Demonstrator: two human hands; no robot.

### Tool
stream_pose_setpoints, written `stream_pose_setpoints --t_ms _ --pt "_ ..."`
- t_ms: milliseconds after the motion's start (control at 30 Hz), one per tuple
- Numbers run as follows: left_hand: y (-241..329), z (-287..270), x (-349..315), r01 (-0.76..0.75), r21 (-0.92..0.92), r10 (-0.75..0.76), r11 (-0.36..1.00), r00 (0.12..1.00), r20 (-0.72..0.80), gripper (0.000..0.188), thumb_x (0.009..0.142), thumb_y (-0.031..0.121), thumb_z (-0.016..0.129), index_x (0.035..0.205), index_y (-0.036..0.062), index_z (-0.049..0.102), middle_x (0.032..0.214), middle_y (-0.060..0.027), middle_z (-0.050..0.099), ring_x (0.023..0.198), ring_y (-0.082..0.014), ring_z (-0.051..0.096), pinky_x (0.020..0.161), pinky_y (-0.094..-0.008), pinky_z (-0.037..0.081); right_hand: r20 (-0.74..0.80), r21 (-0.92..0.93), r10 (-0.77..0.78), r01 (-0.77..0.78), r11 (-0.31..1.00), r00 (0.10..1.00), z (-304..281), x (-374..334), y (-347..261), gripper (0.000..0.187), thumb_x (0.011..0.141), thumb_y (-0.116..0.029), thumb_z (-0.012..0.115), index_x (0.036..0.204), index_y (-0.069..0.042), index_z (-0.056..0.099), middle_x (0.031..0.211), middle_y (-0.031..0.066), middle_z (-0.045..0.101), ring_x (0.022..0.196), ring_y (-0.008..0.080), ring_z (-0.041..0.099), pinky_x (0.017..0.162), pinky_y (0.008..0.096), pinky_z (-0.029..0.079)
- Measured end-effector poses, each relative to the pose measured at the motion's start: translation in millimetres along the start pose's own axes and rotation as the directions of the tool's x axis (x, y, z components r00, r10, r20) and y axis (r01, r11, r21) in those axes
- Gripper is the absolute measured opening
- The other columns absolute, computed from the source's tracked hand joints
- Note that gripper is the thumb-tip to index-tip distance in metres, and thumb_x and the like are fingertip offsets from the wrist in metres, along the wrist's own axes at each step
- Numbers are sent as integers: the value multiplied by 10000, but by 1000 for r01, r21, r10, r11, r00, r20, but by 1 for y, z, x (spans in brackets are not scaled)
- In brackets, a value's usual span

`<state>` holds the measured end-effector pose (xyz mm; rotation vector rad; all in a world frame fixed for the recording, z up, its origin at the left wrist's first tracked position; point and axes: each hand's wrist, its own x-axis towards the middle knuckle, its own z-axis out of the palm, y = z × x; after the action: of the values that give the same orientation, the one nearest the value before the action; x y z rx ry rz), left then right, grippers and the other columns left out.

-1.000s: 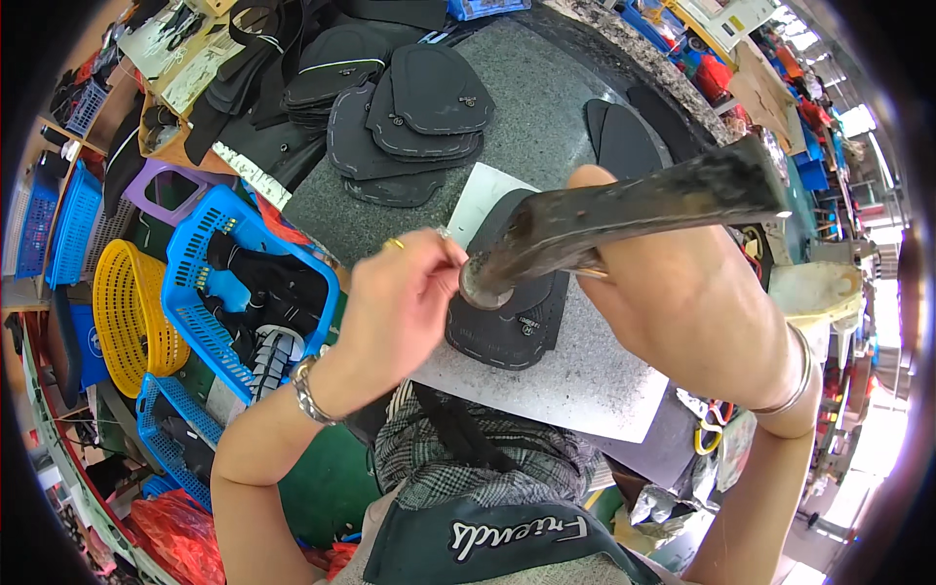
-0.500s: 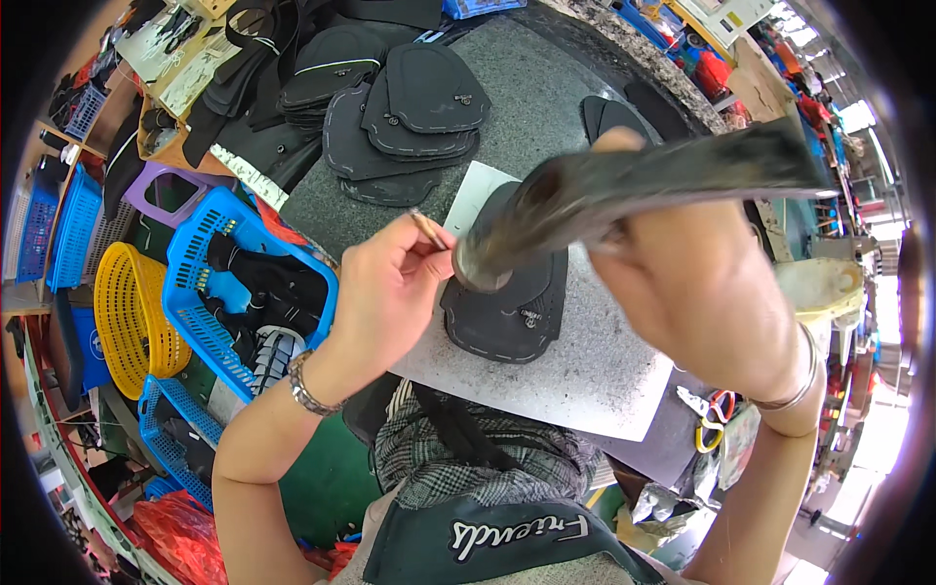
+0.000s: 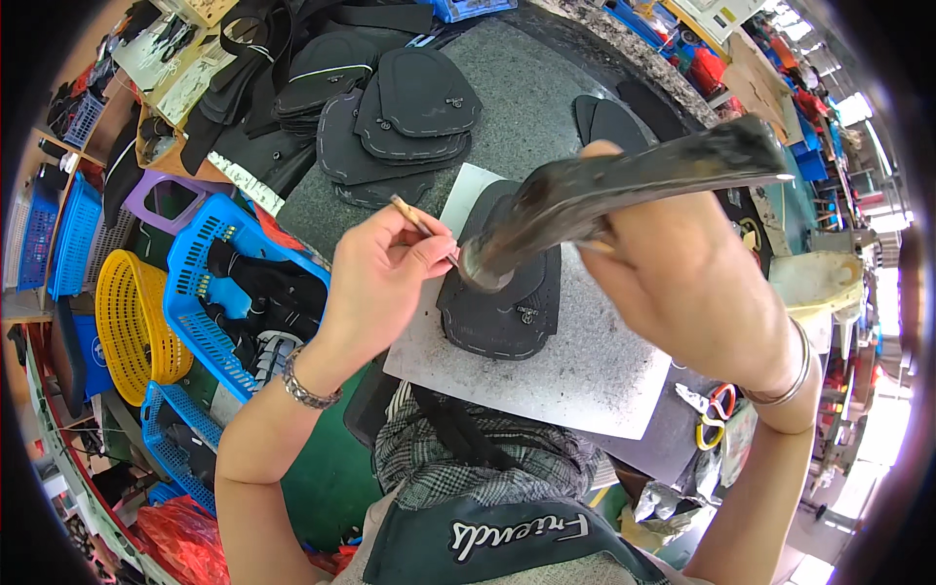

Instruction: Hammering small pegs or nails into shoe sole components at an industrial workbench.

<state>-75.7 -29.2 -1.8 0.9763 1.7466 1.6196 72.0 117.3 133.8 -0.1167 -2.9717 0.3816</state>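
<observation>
Between the fingertips of my left hand (image 3: 375,273) is a thin rod with a tan end (image 3: 408,213), its darker end pointing down at the work. My right hand (image 3: 682,273) is wrapped round a dark, curved, long-headed hammer (image 3: 634,180). The hammer's round face hangs beside my left fingertips, over the upper part of a black rounded padded piece (image 3: 497,327) with pale stitch marks along its edge. That piece lies on a white board (image 3: 575,390). The hammer hides part of it and the rod's lower tip.
A stack of similar black pieces (image 3: 424,93) lies at the far left of the dark stone tabletop (image 3: 526,78), with more black pieces (image 3: 614,125) at the far right. Scissors (image 3: 712,419) rest at near right. A blue basket (image 3: 185,292) and a yellow basket (image 3: 127,327) stand at left.
The hammer's raised end has dipped slightly and moved left. The rod's tan end now sticks out further above my left fingers. The black piece stays on the board.
</observation>
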Motion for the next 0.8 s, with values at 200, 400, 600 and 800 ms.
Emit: stream_pose_setpoints --t_ms 200,400,600,800 --pt "-3 6 -4 139 -128 -146 982 988 -49 65 839 26 674 849 -19 628 730 -36 653 753 -80 636 668 -223 516 -161 20 20 -17 1000 987 -19 5 -5 214 770 40 662 974 12 607 846 128 569 720 273 533 684 337 435" --pt "1 9 -8 -237 365 270 901 962 -42 125 776 39 723 845 11 623 716 -110 641 629 -209 625 587 -286 490 -212 -94 112 -134 986 971 -18 10 -24 219 793 -2 659 1002 5 595 863 124 591 749 246 580 685 324 460" --pt "5 -8 1 -21 -258 -15 966 990 -137 92 959 80 506 1005 5 480 850 -126 600 810 -145 643 617 -306 497 174 2 152 -154 988 973 2 -19 18 242 791 -9 616 1029 1 573 950 208 577 858 396 547 765 442 436" --pt "19 -11 -31 -168 697 180 697 982 57 398 828 294 699 970 -10 486 828 -145 548 748 -286 577 635 -380 468 -34 -90 384 -386 918 923 34 -77 54 254 832 -98 623 1029 43 546 845 228 594 741 391 604 636 442 497"
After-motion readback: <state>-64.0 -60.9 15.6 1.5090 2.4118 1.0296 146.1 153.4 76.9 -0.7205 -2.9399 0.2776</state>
